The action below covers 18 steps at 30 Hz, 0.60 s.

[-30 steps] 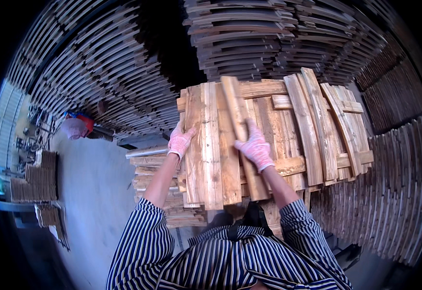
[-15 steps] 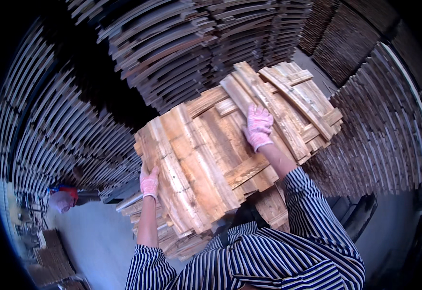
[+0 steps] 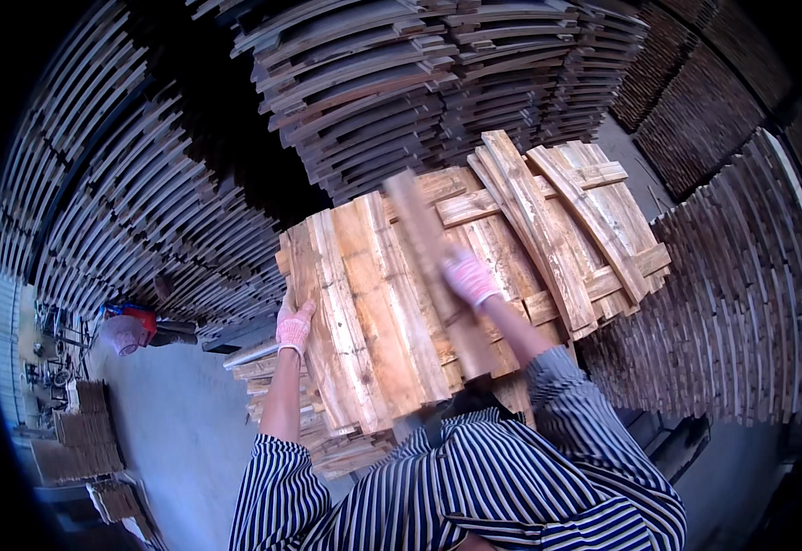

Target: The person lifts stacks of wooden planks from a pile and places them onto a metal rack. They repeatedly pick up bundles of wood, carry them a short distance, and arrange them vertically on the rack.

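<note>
Wooden plank point(image 3: 430, 268), blurred, is gripped by the right hand point(image 3: 471, 277) at the right edge of the row of flat boards point(image 3: 360, 312), apparently adding another board to that row. Half a second earlier, it lay farther right, beside the loose planks point(image 3: 539, 234) under the same hand. Well apart, the left hand point(image 3: 294, 323) still rests, thumb spread, against the row's left edge.
</note>
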{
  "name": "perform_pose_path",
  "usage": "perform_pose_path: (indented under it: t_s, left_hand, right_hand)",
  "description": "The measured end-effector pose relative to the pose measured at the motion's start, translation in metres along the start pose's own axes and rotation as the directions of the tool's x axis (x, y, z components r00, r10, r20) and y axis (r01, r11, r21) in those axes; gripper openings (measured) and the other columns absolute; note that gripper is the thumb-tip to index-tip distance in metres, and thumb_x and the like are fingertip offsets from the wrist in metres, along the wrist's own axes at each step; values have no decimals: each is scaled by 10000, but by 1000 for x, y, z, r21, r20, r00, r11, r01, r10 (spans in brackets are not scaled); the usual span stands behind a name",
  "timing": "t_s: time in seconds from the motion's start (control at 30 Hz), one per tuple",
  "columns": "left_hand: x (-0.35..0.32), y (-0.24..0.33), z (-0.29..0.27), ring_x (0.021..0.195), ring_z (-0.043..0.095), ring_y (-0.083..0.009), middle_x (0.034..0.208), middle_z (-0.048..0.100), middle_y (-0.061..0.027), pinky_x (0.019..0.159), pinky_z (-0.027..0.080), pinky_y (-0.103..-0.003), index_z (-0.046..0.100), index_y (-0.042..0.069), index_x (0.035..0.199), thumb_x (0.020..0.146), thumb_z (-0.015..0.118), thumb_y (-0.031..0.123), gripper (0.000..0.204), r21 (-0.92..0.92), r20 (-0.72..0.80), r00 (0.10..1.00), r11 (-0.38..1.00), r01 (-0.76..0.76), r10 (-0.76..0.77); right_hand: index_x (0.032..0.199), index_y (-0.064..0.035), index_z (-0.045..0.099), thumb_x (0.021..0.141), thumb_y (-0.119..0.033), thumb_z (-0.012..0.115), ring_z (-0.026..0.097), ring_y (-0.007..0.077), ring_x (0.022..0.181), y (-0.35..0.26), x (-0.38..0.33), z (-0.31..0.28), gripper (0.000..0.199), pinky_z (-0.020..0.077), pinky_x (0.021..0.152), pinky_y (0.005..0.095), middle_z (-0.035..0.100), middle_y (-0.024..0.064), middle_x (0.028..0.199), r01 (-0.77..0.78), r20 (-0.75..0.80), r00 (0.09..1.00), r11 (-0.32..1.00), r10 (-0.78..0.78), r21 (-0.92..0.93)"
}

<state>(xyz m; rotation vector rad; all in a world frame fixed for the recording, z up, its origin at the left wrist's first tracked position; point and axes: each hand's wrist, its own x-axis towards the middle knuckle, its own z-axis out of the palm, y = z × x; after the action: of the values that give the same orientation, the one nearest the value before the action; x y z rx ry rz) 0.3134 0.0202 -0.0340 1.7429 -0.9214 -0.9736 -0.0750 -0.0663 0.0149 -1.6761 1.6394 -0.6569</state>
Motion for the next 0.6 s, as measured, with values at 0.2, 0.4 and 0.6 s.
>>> perform_pose_path:
  t_s: [0.2, 0.4, 0.6]
  left_hand:
    - [-10, -21, -36, 1270, 580, -265, 1430, 591, -152, 1086, 454, -369, 383, 48, 1565, 964, 655, 91, 661, 39, -54, 999, 999, -8, 10]
    - [0, 1, 5, 1255, 590, -270, 1443, 569, -181, 1074, 465, -364, 359, 18, 1570, 949, 652, 76, 689, -8, 18, 1000, 1000, 10, -10]
    - [0, -16, -19, 1205, 608, -267, 1425, 573, -181, 1032, 501, -364, 318, 38, 1592, 956, 671, 99, 730, 24, -13, 1000, 1000, 13, -13]
  right_hand:
    - [1312, -101, 577, 913, -431, 665, 530, 420, 1331, -56, 15, -36, 526, 478, 1024, 529, 512, 271, 1461, 81, 115, 993, 822, -19, -564]
    - [1391, -257, 519, 825, -392, 802, 647, 350, 1031, 70, 55, -143, 647, 524, 846, 470, 612, 200, 1163, -183, -323, 946, 836, 7, -518]
    - [1385, -238, 505, 850, -356, 759, 616, 307, 874, 7, 8, -55, 604, 528, 732, 454, 600, 167, 998, -42, -290, 945, 822, -152, -568]
